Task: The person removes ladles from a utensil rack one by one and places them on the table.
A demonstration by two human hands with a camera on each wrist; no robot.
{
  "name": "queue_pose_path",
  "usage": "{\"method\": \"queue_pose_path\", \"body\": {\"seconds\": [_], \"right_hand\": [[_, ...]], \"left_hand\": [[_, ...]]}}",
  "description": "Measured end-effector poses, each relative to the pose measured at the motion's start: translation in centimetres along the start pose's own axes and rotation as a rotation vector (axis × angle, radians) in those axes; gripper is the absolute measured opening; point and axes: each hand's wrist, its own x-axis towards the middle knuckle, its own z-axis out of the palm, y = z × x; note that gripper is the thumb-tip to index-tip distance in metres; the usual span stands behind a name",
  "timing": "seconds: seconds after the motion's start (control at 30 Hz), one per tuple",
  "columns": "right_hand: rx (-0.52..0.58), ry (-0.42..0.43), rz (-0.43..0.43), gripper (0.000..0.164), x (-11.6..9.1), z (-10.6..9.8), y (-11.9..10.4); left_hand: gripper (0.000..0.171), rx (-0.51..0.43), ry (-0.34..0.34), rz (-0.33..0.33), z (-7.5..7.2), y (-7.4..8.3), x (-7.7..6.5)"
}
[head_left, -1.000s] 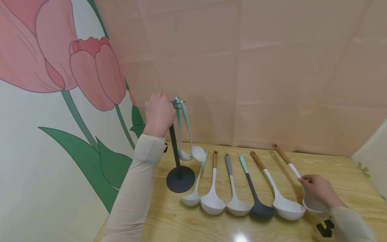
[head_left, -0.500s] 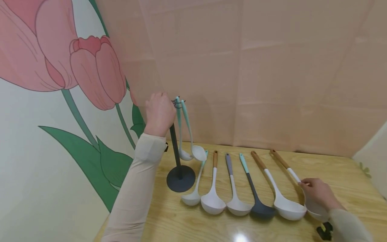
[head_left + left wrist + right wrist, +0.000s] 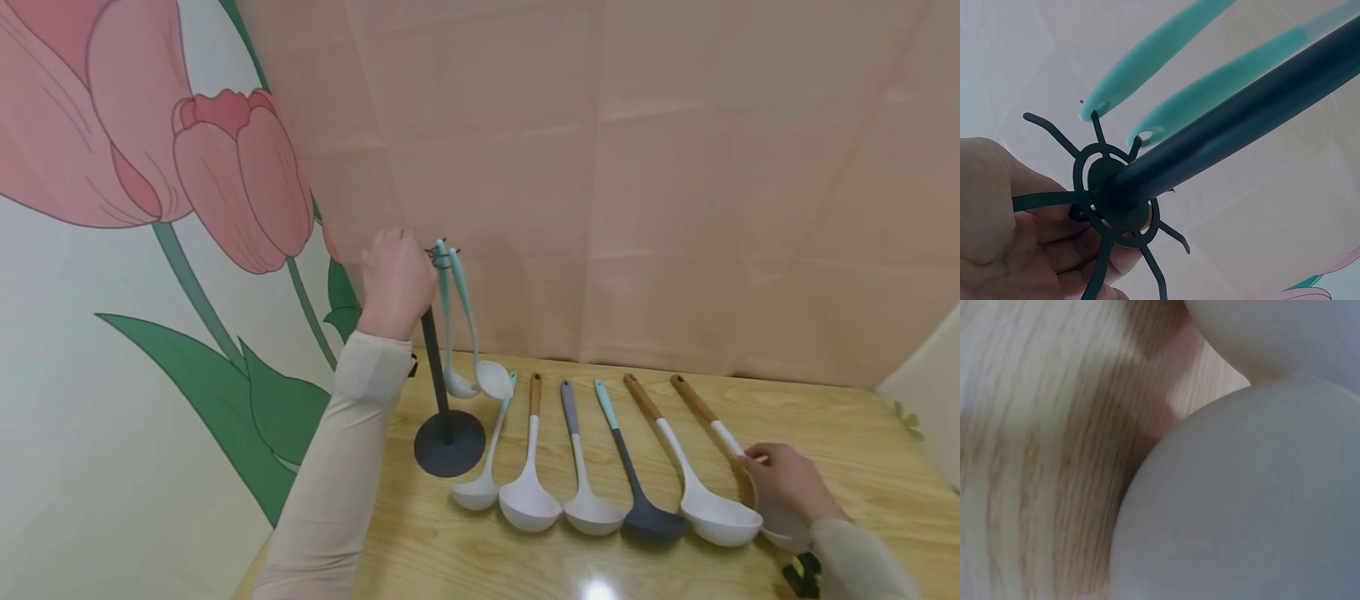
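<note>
My left hand grips the top of a black ladle stand; in the left wrist view its fingers curl behind the stand's hook ring. Two turquoise-handled white ladles hang from the hooks, a nearer ladle and another ladle beside it. At the right end of the row, my right hand pinches the neck of a white ladle with a wooden handle, lying on the table. Its bowl fills much of the right wrist view; the hand partly hides it in the head view.
Several more ladles lie side by side: a small turquoise-handled ladle, a wooden-handled ladle, a purple-grey-handled ladle, a dark ladle and a large white ladle. A pink-covered wall backs the wooden table.
The right hand has lowered the rightmost ladle, its handle end sinking down and slightly left beside the row. My left hand stays on the stand.
</note>
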Motion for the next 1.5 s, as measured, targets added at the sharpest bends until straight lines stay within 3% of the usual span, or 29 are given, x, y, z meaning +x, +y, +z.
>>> {"method": "queue_pose_path", "body": {"seconds": [0.23, 0.67, 0.97, 1.33, 1.5], "right_hand": [[0.006, -0.004, 0.023, 0.036, -0.4, 0.0, -0.4], [-0.029, 0.145, 0.000, 0.037, -0.7, 0.2, -3.3], [-0.029, 0.313, -0.112, 0.031, -1.1, 1.2, -8.1], [0.034, 0.377, -0.250, 0.024, -1.2, 2.9, -14.4], [0.073, 0.384, -0.303, 0.022, -1.1, 3.9, -17.9]], "left_hand": [[0.029, -0.003, 0.002, 0.001, 0.0, -0.1, -0.1], [0.028, -0.001, 0.003, -0.003, -0.1, -0.1, -0.2], [0.023, 0.050, -0.012, -0.003, -0.4, -0.1, -0.1], [0.019, 0.085, -0.005, -0.003, -0.7, -0.1, 0.0], [0.015, 0.059, 0.019, 0.005, -0.7, -0.3, 0.0]]}}
